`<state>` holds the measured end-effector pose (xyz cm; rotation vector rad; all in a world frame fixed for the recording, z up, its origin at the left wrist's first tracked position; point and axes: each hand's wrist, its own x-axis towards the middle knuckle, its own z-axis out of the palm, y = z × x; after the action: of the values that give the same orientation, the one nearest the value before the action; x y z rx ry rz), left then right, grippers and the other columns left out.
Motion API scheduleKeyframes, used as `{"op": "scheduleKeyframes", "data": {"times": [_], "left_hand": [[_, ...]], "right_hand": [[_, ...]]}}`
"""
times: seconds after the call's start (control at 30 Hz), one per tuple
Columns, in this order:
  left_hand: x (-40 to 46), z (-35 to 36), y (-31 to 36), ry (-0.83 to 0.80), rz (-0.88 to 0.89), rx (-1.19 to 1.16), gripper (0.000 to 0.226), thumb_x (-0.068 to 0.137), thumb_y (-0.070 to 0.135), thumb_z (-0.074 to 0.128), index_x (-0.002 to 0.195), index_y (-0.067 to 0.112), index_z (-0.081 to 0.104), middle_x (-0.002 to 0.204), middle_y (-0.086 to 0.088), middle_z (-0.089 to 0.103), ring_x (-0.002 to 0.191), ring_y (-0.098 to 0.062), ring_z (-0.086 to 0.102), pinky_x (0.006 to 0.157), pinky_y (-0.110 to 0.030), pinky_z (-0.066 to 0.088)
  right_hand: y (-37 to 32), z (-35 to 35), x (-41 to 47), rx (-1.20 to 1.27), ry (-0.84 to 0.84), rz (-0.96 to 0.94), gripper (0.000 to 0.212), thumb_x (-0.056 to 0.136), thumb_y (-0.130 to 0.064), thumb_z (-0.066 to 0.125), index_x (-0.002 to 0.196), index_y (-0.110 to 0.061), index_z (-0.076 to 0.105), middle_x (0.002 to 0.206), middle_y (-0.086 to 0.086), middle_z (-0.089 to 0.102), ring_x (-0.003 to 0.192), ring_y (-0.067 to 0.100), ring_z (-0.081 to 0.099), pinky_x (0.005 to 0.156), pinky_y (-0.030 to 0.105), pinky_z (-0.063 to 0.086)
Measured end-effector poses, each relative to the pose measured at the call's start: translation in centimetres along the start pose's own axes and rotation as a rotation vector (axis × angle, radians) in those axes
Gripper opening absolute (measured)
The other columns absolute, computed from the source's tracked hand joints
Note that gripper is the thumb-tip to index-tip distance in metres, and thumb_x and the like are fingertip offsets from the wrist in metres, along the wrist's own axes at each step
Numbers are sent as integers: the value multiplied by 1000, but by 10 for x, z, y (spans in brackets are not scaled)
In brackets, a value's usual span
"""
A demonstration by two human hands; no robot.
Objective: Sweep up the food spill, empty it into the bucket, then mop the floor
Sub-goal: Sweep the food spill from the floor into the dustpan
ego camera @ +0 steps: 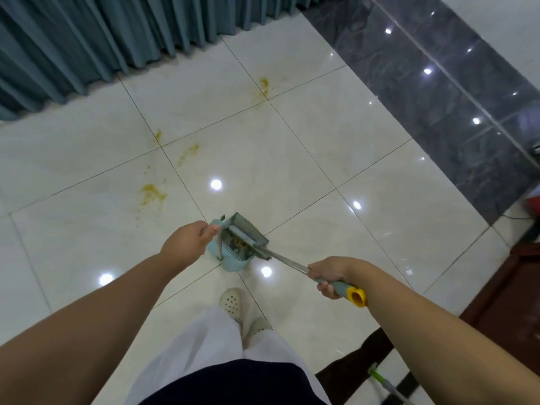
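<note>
Crumbs of yellow food [238,244] already sit inside the pale blue dustpan [230,257], which stands on the white tiled floor [321,159] just ahead of the person's feet. The left hand [187,244] holds the dustpan's upright handle, its fingers [210,229] curled and pinching the top of the grip. The right hand [331,276] is wrapped tight around the broom handle [343,287], near its yellow end cap, and the grey broom head [248,232] lies across the pan's mouth, against its comb teeth.

Most of the spill is not yet collected. Yellow smears [152,194] lie to the left of the pan, with more [190,152] further out and one patch [264,86] close to the teal curtain [102,39].

Risk lies in tipping: the pan is steadied from the top only, so a hard pull of the bristles through the comb could rock it and scatter the crumbs back onto the tile. The residue looks wet, so dry sweeping may spread it wider, and a broad stroke near the far patch could soil the curtain hem. Glossy tile with greasy streaks is also a slip hazard underfoot. No bucket is in view; a green-ended pole [380,378], probably the mop, lies at the lower right.
</note>
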<state>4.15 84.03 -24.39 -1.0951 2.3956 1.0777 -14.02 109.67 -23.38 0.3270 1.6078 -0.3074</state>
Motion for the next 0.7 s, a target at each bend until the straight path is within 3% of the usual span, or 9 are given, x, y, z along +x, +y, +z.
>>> {"op": "scheduleKeyframes", "data": {"times": [0.17,0.3,0.43,0.7], "left_hand": [[-11,5,-1,45,-22,-29,51,98,47,35,92,4,62,71,-7,61,64,-18,54,58,-29,39],[-25,11,-1,79,-42,-40,54,96,49,37,92,2,62,77,-15,65,67,-22,55,61,-31,40],[-41,19,-5,117,-71,-72,56,95,52,37,89,2,61,81,-18,65,66,-22,54,61,-32,39],[-67,33,-17,160,-145,-67,55,94,47,40,83,-4,58,67,-11,54,61,-21,47,59,-34,35]], "right_hand": [[16,-11,-14,-23,53,-37,27,97,-18,44,123,-20,49,49,3,42,37,10,33,34,13,33],[20,-19,-16,48,98,-84,13,100,-18,45,112,-15,48,61,6,42,29,9,35,34,13,34],[13,-34,-1,118,164,-106,14,99,-19,48,110,-10,48,61,8,43,25,10,36,32,12,35],[-6,-56,29,267,204,-156,20,100,-15,48,86,-1,43,67,11,45,21,10,37,30,11,37]]}}
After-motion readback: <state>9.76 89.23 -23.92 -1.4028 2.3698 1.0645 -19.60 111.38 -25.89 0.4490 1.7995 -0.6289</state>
